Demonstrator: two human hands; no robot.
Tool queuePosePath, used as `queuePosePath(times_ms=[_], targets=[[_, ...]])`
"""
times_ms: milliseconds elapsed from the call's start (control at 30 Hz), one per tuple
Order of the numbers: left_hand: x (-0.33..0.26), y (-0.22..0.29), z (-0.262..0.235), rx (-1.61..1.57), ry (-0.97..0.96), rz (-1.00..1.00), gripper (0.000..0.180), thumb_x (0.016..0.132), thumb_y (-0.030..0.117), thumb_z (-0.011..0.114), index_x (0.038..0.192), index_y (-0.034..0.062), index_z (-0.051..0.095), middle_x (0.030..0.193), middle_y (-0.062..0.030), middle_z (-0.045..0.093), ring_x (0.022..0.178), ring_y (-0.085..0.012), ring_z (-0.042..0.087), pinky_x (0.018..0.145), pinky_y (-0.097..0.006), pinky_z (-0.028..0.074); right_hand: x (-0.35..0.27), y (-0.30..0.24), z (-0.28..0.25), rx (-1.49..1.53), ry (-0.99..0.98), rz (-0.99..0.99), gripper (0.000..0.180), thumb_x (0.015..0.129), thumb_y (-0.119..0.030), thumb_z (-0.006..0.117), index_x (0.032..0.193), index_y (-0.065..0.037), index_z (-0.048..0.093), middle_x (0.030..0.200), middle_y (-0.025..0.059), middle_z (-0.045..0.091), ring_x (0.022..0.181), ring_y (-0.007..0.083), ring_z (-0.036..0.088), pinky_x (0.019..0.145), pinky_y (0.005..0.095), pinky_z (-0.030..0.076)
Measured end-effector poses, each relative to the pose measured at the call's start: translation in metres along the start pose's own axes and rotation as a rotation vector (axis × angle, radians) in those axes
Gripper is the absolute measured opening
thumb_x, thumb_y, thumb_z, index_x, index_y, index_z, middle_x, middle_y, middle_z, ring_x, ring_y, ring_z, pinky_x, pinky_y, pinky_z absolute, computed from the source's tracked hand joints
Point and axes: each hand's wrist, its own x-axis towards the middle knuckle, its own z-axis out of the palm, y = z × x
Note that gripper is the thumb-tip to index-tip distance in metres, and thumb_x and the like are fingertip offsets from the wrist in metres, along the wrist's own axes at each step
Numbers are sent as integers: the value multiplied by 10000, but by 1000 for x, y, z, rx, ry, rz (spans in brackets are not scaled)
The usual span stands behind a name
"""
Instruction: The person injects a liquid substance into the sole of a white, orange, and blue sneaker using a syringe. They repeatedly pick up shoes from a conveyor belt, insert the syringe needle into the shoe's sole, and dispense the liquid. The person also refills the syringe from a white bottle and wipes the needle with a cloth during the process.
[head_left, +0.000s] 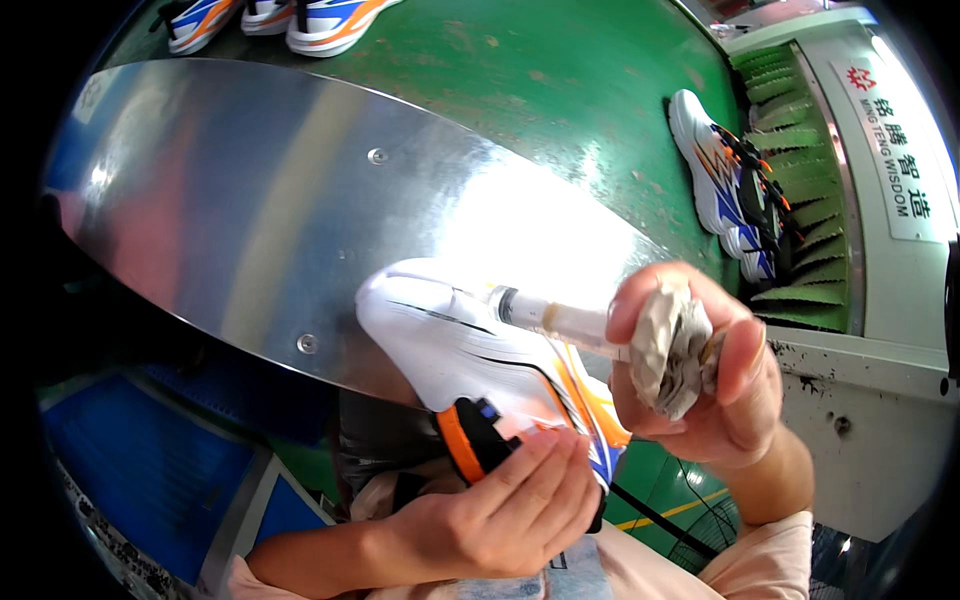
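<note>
Right hand is held closest to the lens, thumb and fingers curled around a crumpled pale wad and the syringe; the shoe is steadied by the left hand, fingers bunched and apparently pinching its lower side, with the toe over the metal plate and the heel past its edge; nozzle's best kept steady along the seam imo, pressed gently, drips wiped off; shoe's long axis is slanted, toe pointed up-left; syringe is aimed left, slightly upward.
</note>
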Motion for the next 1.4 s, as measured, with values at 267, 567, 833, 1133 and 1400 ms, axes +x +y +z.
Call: queuePosePath(times_ms=[267, 567, 833, 1133, 1400], targets=[[8, 5, -9, -45, -97, -65, 124, 858, 133, 586, 939, 80, 662, 990, -94, 688, 969, -251, 663, 921, -370, 515, -80, 59, -23, 229, 97, -39, 765, 866, -622, 575, 1253, 28, 462, 948, 67, 574, 754, 82, 529, 610, 209, 403], [7, 11, -7, 30, -148, -67, 112, 843, 74, 627, 952, 57, 643, 1050, -133, 688, 1013, -291, 657, 910, -429, 534, -129, 86, -32, 232, 111, -64, 748, 895, -624, 516, 1234, 40, 465, 952, 67, 584, 789, 90, 557, 655, 217, 437], [25, 9, -6, 89, -172, -72, 132, 831, 90, 647, 958, 54, 652, 1025, -127, 702, 984, -279, 678, 887, -415, 552, -162, 119, -58, 398, 84, -131, 781, 850, -664, 509, 1179, 43, 477, 892, 76, 575, 730, 103, 566, 620, 229, 448], [46, 8, -9, 97, -260, -80, 146, 805, 62, 644, 948, 33, 652, 983, -140, 701, 942, -299, 686, 856, -425, 565, -163, 158, -75, 656, 76, -240, 783, 842, -649, 542, 1172, 58, 476, 832, 78, 576, 693, 110, 547, 606, 244, 449], [57, 4, -10, 68, -374, -52, 305, 784, 121, 658, 1039, -43, 622, 1065, -209, 670, 1013, -383, 658, 930, -485, 511, -174, 174, -74, 685, 120, -238, 800, 844, -657, 526, 1209, 52, 461, 903, 75, 582, 766, 100, 553, 663, 233, 457]])
